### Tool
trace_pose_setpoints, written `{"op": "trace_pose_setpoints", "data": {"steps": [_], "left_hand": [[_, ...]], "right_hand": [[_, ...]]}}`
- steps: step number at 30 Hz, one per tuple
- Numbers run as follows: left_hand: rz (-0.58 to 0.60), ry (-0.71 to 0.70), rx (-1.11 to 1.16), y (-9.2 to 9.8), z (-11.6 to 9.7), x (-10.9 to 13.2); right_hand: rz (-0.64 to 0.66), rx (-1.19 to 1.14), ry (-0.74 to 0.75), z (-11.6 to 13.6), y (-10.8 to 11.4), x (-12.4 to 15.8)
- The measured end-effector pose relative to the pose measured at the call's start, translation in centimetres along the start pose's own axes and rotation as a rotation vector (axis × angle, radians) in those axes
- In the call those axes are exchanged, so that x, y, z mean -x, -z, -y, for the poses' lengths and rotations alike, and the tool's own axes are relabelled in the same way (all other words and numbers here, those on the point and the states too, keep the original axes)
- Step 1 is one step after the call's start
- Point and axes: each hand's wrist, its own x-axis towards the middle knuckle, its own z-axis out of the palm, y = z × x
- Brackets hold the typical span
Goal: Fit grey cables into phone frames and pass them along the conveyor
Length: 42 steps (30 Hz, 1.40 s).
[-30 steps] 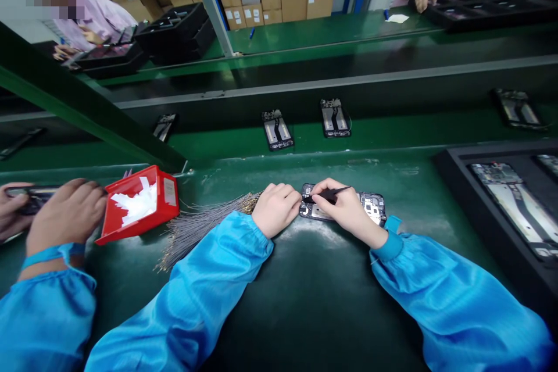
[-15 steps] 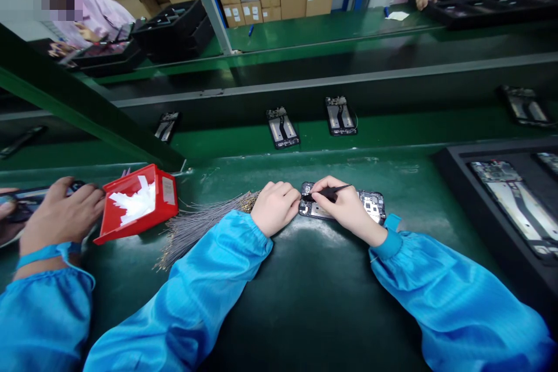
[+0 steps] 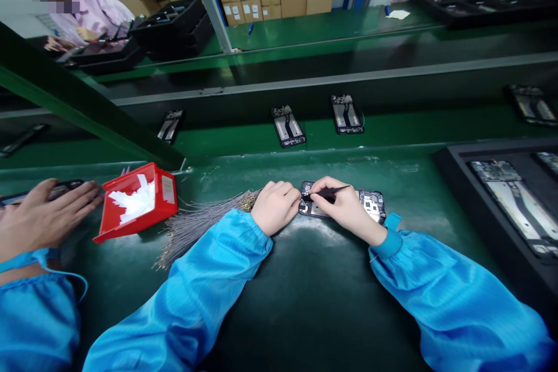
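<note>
An opened phone [image 3: 317, 208] with its inner parts bare lies lengthwise on the green bench in front of me. At its left end rests my left hand [image 3: 275, 204], fingers curled together and gripping the edge. My right hand [image 3: 337, 203] pinches black tweezers [image 3: 333, 190] over the left half of the phone; their working tip is hidden by my fingers. Beside and partly behind my left hand spreads a bundle of thin grey cables [image 3: 198, 226] with gold-coloured ends.
Left of the cables, a red bin [image 3: 170, 190] holds white strips [image 3: 135, 202]. A co-worker's hand [image 3: 47, 215] lies over another phone. More opened phones [image 3: 288, 127] sit along the strip behind. A black tray [image 3: 462, 186] with phones stands right. A green post [image 3: 87, 104] slants at left.
Both my hands and my phone hold nearly the same place. Two phones on the back strip have shifted slightly right. The co-worker's hand at left has moved left and flattened.
</note>
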Motion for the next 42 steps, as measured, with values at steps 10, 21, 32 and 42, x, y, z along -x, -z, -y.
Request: {"op": "trace_pose_setpoints", "data": {"steps": [10,21,32,42], "left_hand": [[0.056,-0.005,0.025,0.2,0.0,-0.2],[0.357,-0.28,0.334,3.9,0.9,0.3],[0.087,-0.393,-0.068,1.4,-2.8,0.4],[0.057,-0.317,-0.035,0.9,-3.3,0.5]], "right_hand": [[0.157,0.193,0.222,1.2,0.1,0.0],[-0.374,0.43,0.03,-1.6,6.5,2.6],[-0.236,0.289,-0.101,-2.7,6.8,5.0],[-0.079,-0.05,-0.09,-1.1,5.5,6.3]]}}
